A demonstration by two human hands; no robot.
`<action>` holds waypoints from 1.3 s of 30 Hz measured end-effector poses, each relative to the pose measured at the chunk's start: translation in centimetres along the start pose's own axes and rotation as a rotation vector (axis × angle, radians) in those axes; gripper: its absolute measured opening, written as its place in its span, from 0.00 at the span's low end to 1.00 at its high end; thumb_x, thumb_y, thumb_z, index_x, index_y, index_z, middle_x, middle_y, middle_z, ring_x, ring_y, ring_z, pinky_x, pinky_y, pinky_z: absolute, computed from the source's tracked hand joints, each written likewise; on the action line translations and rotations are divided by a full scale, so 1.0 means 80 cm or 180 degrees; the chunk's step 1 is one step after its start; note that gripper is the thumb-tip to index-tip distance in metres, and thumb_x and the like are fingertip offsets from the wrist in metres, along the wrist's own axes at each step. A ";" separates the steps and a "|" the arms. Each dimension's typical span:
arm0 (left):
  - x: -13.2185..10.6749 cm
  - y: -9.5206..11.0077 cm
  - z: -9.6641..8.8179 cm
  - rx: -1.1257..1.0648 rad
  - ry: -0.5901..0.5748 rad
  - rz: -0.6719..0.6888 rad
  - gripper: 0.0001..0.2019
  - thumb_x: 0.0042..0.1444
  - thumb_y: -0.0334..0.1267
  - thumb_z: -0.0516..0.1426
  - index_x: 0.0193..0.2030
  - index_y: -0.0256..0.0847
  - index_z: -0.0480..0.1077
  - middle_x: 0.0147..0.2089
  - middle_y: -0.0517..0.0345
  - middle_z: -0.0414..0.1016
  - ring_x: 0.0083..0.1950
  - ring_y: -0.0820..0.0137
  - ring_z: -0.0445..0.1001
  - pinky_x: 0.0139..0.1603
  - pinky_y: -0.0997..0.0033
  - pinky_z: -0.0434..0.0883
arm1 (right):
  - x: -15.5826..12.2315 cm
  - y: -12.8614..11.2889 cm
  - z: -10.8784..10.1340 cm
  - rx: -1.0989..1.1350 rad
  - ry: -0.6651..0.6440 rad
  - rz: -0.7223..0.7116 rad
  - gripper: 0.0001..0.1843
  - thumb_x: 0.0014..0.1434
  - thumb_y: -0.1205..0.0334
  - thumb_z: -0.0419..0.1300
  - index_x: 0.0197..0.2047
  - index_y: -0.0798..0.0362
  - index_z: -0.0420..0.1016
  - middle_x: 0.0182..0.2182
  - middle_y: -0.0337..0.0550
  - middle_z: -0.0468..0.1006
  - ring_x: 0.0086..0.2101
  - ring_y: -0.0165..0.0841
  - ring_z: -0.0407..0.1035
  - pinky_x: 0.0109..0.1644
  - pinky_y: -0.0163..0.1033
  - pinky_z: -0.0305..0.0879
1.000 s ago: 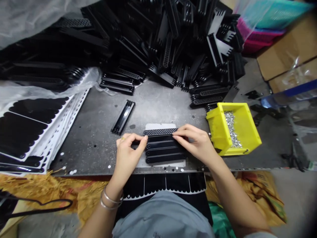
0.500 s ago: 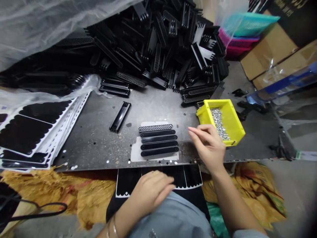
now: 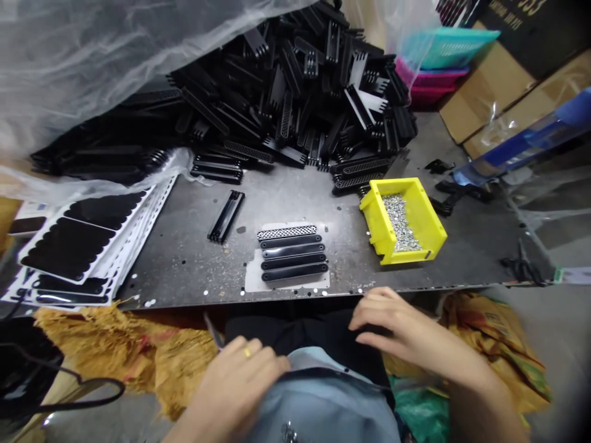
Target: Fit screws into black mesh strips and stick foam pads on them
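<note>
At 6 o'clock, the left hand (image 3: 231, 384) and right hand (image 3: 392, 323) lie loosely open, seemingly empty, off the desk (image 3: 175, 264); five black slotted strips (image 3: 293, 255) sit untouched at its centre.

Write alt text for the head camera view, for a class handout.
The person's left hand and right hand are down at their lap, below the edge of a grey metal workbench. On it lie five black strips in a neat row, a yellow bin of small silver parts, and a heap of black parts.
</note>
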State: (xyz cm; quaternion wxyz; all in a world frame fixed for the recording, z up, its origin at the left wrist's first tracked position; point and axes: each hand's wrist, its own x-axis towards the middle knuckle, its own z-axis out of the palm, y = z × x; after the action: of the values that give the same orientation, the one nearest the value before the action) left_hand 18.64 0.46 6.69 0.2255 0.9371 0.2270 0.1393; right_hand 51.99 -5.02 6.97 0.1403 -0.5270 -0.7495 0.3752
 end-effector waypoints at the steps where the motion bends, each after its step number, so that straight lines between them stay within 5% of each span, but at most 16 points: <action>1: -0.003 -0.008 -0.004 0.0037 0.0202 -0.0206 0.13 0.71 0.29 0.47 0.45 0.46 0.71 0.30 0.61 0.77 0.28 0.67 0.74 0.30 0.67 0.65 | -0.011 0.003 -0.008 0.0102 -0.0026 0.0014 0.11 0.66 0.51 0.67 0.51 0.41 0.83 0.41 0.40 0.85 0.45 0.37 0.78 0.54 0.48 0.75; 5: 0.003 -0.043 0.004 0.0204 0.0578 -0.1123 0.07 0.71 0.40 0.55 0.51 0.46 0.71 0.42 0.58 0.83 0.39 0.65 0.82 0.38 0.68 0.73 | -0.041 0.020 -0.032 0.0824 0.0466 0.0126 0.22 0.72 0.43 0.55 0.63 0.38 0.78 0.51 0.44 0.85 0.50 0.40 0.81 0.52 0.45 0.79; 8: 0.020 -0.046 0.015 0.0366 0.0465 -0.1274 0.08 0.72 0.42 0.54 0.52 0.46 0.71 0.43 0.57 0.83 0.39 0.62 0.81 0.39 0.65 0.73 | -0.036 0.035 -0.026 0.1169 0.1150 0.0445 0.29 0.72 0.38 0.52 0.66 0.43 0.75 0.53 0.50 0.84 0.50 0.43 0.81 0.54 0.49 0.80; 13: 0.078 -0.010 0.026 0.0512 0.0934 -0.0933 0.14 0.69 0.37 0.57 0.59 0.44 0.70 0.51 0.48 0.78 0.51 0.57 0.76 0.51 0.56 0.71 | 0.001 0.045 0.010 0.0938 0.1945 0.0994 0.16 0.67 0.51 0.65 0.53 0.49 0.82 0.38 0.44 0.86 0.37 0.36 0.82 0.46 0.42 0.80; 16: 0.134 0.011 0.052 -0.0159 0.0578 -0.0348 0.25 0.68 0.40 0.59 0.70 0.41 0.61 0.61 0.44 0.75 0.63 0.55 0.72 0.63 0.53 0.67 | 0.008 0.042 0.017 0.0898 0.2163 0.0875 0.10 0.68 0.55 0.64 0.47 0.48 0.84 0.35 0.42 0.85 0.34 0.35 0.81 0.44 0.41 0.79; 18: 0.169 0.019 0.076 -0.0368 0.0299 -0.0154 0.23 0.70 0.41 0.58 0.68 0.40 0.63 0.55 0.47 0.79 0.56 0.57 0.75 0.59 0.53 0.67 | 0.001 0.040 0.019 0.0490 0.2674 0.0771 0.09 0.68 0.59 0.63 0.48 0.46 0.84 0.38 0.43 0.85 0.38 0.37 0.80 0.48 0.44 0.78; 21: 0.202 0.021 0.102 -0.0405 0.0070 -0.0114 0.09 0.71 0.34 0.55 0.54 0.42 0.74 0.42 0.55 0.80 0.45 0.61 0.75 0.51 0.56 0.66 | -0.020 0.043 0.026 -0.0575 0.3672 0.0729 0.14 0.65 0.65 0.66 0.52 0.42 0.84 0.40 0.44 0.83 0.42 0.40 0.78 0.53 0.49 0.75; 27: 0.217 0.017 0.100 -0.0780 -0.0048 0.0034 0.12 0.73 0.31 0.50 0.52 0.42 0.75 0.42 0.56 0.79 0.41 0.66 0.75 0.44 0.62 0.63 | -0.028 0.060 0.053 -0.0415 0.3063 0.0354 0.28 0.66 0.71 0.64 0.66 0.39 0.75 0.44 0.45 0.80 0.41 0.37 0.78 0.46 0.44 0.78; 32: 0.220 0.025 0.116 -0.0874 0.0155 -0.0294 0.14 0.73 0.38 0.53 0.38 0.41 0.77 0.34 0.59 0.79 0.34 0.69 0.74 0.40 0.62 0.61 | -0.041 0.077 0.057 -0.0720 0.2925 -0.0041 0.32 0.63 0.74 0.65 0.66 0.37 0.75 0.45 0.44 0.84 0.41 0.39 0.80 0.44 0.46 0.79; 39: 0.213 0.022 0.138 -0.0670 0.0731 -0.0253 0.14 0.74 0.37 0.51 0.39 0.40 0.76 0.31 0.58 0.79 0.31 0.70 0.73 0.37 0.61 0.59 | -0.105 0.061 0.016 -0.0070 0.2551 0.0569 0.12 0.63 0.69 0.66 0.45 0.42 0.84 0.49 0.46 0.82 0.50 0.45 0.79 0.55 0.54 0.77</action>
State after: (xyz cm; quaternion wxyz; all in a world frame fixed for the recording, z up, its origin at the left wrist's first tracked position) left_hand 37.93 3.46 0.79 0.3003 0.8765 0.2723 0.2595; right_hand 57.96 -12.25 4.15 0.3824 -0.6959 -0.5908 0.1429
